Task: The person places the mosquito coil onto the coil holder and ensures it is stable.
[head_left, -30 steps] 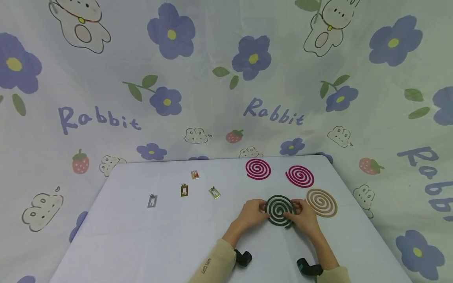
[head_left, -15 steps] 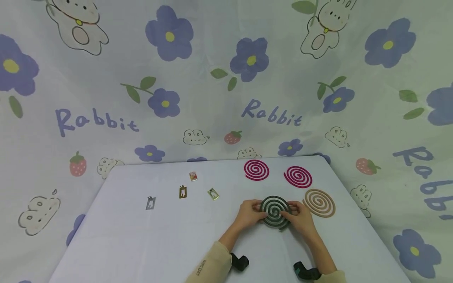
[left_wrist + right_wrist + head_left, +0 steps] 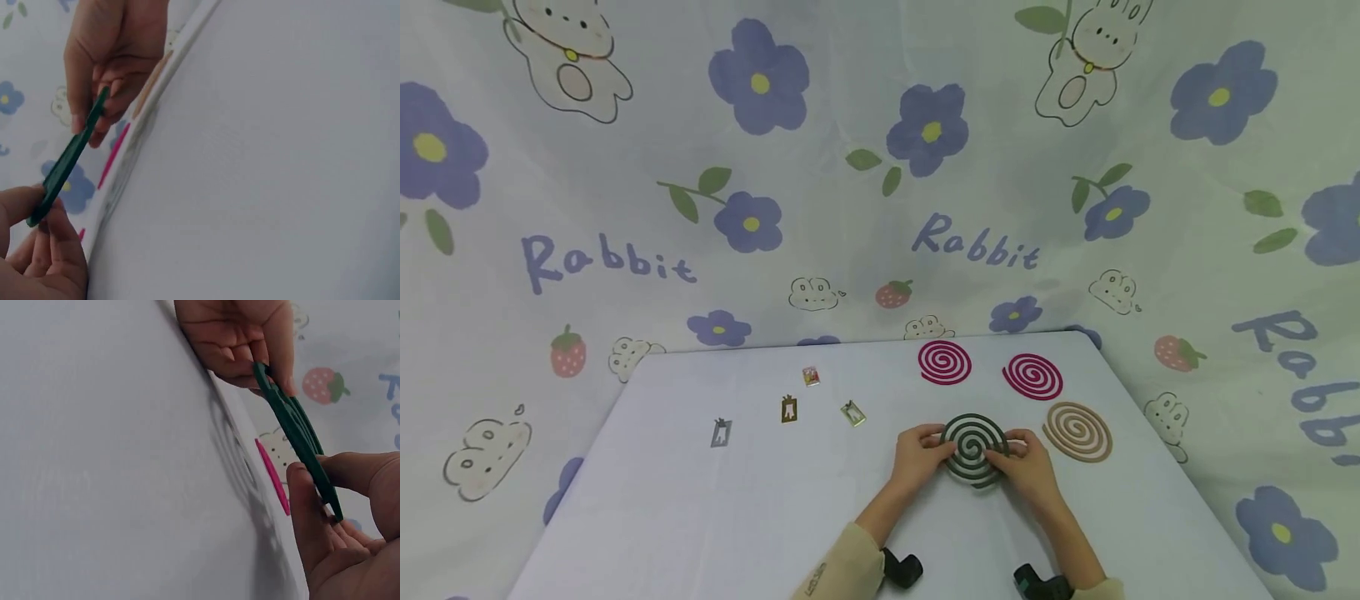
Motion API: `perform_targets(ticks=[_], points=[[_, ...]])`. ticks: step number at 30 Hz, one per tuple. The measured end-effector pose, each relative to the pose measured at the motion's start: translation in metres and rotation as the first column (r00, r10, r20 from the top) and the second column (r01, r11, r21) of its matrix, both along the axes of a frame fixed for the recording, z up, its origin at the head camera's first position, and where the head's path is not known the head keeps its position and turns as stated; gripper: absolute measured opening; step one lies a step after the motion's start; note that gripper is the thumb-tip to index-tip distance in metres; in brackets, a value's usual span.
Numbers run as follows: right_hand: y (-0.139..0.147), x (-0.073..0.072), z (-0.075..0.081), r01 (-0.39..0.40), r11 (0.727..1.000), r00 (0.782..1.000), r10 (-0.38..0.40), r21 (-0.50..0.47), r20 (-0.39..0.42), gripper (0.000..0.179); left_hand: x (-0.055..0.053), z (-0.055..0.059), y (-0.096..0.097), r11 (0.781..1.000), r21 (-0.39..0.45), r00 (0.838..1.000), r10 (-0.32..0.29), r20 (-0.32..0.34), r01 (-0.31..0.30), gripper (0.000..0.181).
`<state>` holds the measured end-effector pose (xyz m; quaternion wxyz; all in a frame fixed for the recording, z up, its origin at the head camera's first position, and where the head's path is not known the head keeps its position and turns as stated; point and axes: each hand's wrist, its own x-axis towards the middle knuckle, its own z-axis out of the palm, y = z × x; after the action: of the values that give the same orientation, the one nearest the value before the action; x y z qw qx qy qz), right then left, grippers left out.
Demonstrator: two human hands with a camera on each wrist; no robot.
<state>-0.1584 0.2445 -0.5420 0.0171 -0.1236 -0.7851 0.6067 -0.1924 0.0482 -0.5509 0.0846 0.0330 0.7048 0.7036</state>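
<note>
A dark green mosquito coil (image 3: 973,450) is held up off the white table between both hands. My left hand (image 3: 919,458) pinches its left edge, thumb on the near face and fingers behind. On the opposite edge my right hand (image 3: 1028,468) pinches it the same way. Both wrist views show the green coil (image 3: 69,159) edge-on, tilted, with its shadow on the cloth below. To the right of my right hand lies a tan coil (image 3: 1078,432). Farther back lie two magenta coils, one at the middle (image 3: 944,362) and another magenta coil (image 3: 1033,377) to its right.
On the left half of the white table (image 3: 700,517) lie several small flat pieces: a silver frame (image 3: 721,432), a bronze frame (image 3: 788,409), a pale gold frame (image 3: 853,413) and a small colourful piece (image 3: 810,377). A patterned curtain (image 3: 850,200) hangs behind the table's far edge.
Both hands have moved a little to the left with the green coil between them. The grip stays on its two edges, and the other pieces lie where they were.
</note>
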Motion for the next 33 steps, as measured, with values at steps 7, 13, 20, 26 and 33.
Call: perform_targets(ticks=[7, 13, 20, 26, 33], points=[[-0.011, 0.002, 0.003, -0.047, 0.991, 0.999, 0.046, -0.124, -0.011, 0.058, 0.005, 0.001, -0.006, 0.997, 0.068, 0.997, 0.043, 0.068, -0.047, 0.029], [-0.017, 0.002, 0.004, -0.073, 0.981, 0.997, 0.065, -0.178, -0.049, 0.056, 0.003, 0.002, -0.010, 0.985, 0.172, 0.991, -0.040, 0.126, 0.018, 0.039], [-0.023, 0.003, 0.005, -0.055, 0.980, 0.998, 0.055, -0.191, -0.001, 0.055, 0.005, 0.001, -0.015, 0.970, 0.239, 0.981, -0.092, 0.170, 0.050, 0.044], [-0.033, 0.005, 0.006, -0.053, 0.975, 0.998, 0.060, -0.217, 0.026, 0.048, 0.007, 0.000, -0.023, 0.965, 0.259, 0.980, -0.095, 0.174, 0.048, 0.042], [-0.043, 0.006, 0.007, -0.100, 0.960, 0.994, 0.111, -0.262, 0.025, 0.039, 0.009, -0.001, -0.031, 0.966, 0.257, 0.978, -0.087, 0.190, 0.036, 0.039]])
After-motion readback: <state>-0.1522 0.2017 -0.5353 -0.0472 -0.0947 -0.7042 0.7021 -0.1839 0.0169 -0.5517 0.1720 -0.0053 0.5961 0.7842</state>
